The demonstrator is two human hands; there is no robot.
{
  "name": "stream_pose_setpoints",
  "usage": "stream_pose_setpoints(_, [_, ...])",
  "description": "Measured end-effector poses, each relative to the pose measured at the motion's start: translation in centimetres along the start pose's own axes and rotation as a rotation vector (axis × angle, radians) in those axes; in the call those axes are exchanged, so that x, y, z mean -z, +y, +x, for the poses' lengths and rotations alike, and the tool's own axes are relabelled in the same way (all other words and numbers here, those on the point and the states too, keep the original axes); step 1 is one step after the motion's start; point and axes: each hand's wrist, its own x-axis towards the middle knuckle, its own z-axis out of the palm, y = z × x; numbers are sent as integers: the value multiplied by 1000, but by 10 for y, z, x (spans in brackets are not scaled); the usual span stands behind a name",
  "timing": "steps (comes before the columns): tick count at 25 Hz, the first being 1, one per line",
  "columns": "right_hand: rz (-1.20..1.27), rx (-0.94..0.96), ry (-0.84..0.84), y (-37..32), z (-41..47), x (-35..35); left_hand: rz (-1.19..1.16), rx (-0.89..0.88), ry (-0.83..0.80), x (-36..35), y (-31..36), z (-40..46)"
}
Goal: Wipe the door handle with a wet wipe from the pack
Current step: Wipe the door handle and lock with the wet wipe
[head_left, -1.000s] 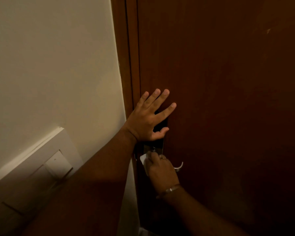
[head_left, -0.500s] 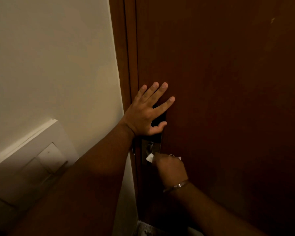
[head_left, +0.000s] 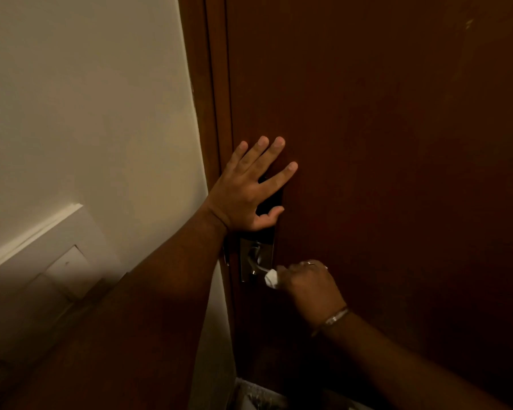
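Two bare forearms reach up from the bottom of the view toward a dark brown door (head_left: 397, 143). Nearest the camera, the left forearm crosses the lower left, and behind it a pale wall (head_left: 86, 99) carries a white switch plate (head_left: 67, 269). Lower right, the right forearm wears a thin metal bracelet (head_left: 333, 318) at the wrist. Just past that, the right hand (head_left: 308, 284) is closed into a fist around a white wet wipe (head_left: 271, 278), with a small wad of the wipe sticking out on the hand's left side. A ring shows on one finger of this hand. The door handle (head_left: 256, 260) is a metal lever on a long metal plate (head_left: 246, 261) near the door's left edge; the lever runs rightward from the plate and disappears into the wipe and the fist, so the hand is wrapped over the outer part of the lever while the part next to the plate is bare and catches the light. Whether the fingers press the lever tightly cannot be told in the dim light. Farther up, the left hand (head_left: 243, 193) lies flat on the door with its fingers spread wide and holds nothing; its palm covers a dark panel (head_left: 271, 199) just above the metal plate, and its fingertips rest on the wood. To the left of that hand runs the brown door frame (head_left: 211, 84), meeting the pale wall.
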Motion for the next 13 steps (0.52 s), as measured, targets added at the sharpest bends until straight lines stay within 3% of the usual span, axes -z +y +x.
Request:
stream_pose_setpoints(4, [110, -115, -61, -27, 17, 1, -1, 8, -14, 3, 0, 0])
stream_pose_setpoints(7, [196, 27, 125, 1, -3, -1, -13, 11, -24, 4, 1, 0])
stream_pose_setpoints(10, [215, 168, 140, 43, -28, -7, -16, 13, -21, 4, 2, 1])
stream_pose_setpoints(13, [113, 96, 200, 42, -37, -7, -12, 12, -25, 4, 2, 2])
